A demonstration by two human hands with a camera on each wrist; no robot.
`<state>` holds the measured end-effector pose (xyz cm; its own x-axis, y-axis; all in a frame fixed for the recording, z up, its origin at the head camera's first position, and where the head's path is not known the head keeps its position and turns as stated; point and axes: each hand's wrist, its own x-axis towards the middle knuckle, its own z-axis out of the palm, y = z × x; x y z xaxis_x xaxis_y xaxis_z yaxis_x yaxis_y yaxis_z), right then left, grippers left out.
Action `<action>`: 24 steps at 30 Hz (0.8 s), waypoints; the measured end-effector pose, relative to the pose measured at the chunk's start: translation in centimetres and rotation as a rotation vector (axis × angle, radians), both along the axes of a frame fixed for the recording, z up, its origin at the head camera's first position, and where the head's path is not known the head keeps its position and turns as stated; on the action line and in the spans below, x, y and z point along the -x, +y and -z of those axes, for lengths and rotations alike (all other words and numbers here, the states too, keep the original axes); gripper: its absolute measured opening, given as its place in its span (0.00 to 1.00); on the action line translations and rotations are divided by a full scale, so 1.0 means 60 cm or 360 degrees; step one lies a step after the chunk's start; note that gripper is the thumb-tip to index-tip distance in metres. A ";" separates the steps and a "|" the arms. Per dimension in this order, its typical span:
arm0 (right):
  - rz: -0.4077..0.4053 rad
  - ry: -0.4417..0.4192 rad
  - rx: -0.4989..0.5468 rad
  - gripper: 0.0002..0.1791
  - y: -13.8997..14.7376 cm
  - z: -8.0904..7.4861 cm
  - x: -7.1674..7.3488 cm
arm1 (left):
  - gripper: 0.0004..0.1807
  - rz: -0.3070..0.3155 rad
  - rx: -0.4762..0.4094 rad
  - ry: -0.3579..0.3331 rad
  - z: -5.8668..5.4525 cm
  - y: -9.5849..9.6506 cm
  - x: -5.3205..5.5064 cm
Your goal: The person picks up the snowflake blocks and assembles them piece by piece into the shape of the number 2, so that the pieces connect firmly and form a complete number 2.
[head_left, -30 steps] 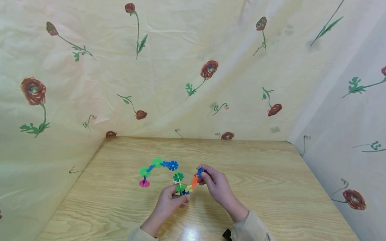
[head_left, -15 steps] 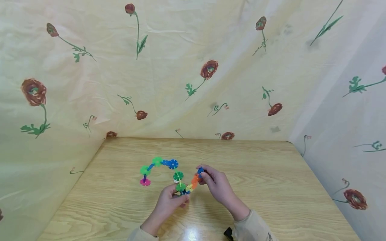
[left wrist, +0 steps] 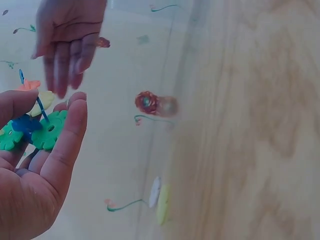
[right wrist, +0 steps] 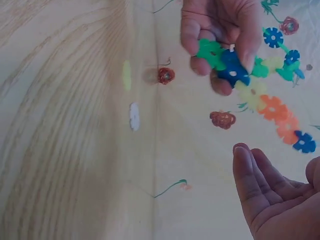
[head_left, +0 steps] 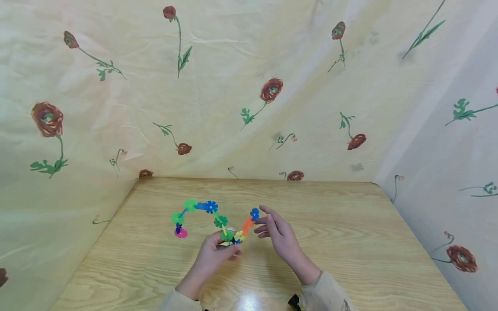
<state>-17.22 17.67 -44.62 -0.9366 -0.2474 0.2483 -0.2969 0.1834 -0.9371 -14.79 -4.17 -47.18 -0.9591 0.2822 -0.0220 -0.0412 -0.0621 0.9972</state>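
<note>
My left hand (head_left: 215, 255) pinches a chain of plastic snowflake discs (head_left: 220, 221) near its middle, above the table. Thumb and fingers press on a blue disc (right wrist: 233, 67) beside a green one (right wrist: 212, 53). From there one arm curves left through green and blue discs to a pink disc (head_left: 180, 233). The other runs up right through yellow and orange discs (right wrist: 274, 107) to a blue end disc (head_left: 254, 214). My right hand (head_left: 282, 233) is beside that end disc, fingers extended and holding nothing. In the right wrist view its fingers (right wrist: 245, 167) are apart from the chain.
A white disc (right wrist: 134, 116) and a yellow disc (right wrist: 127, 75) lie loose on the wooden table (head_left: 350, 242). Flower-printed cloth (head_left: 218, 95) stands behind and at both sides. A small black object (head_left: 294, 302) shows by the right sleeve.
My right hand has let go of the blue end disc and its fingers have straightened. My left hand has moved the chain slightly left and up in the head view.
</note>
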 end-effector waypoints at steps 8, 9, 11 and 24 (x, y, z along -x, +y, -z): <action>-0.0249 -0.0016 -0.0517 0.14 -0.018 0.039 0.020 | 0.17 -0.0020 -0.0017 0.0039 -0.017 -0.025 0.007; -0.0284 -0.0017 -0.0569 0.13 -0.022 0.043 0.022 | 0.17 -0.0022 -0.0014 0.0043 -0.018 -0.027 0.006; -0.0340 -0.0035 -0.0648 0.12 -0.030 0.052 0.026 | 0.19 -0.0025 -0.0022 0.0041 -0.021 -0.031 0.006; -0.0584 0.0268 -0.1157 0.04 -0.091 0.074 0.043 | 0.21 0.0004 -0.0089 0.0005 -0.018 -0.038 0.002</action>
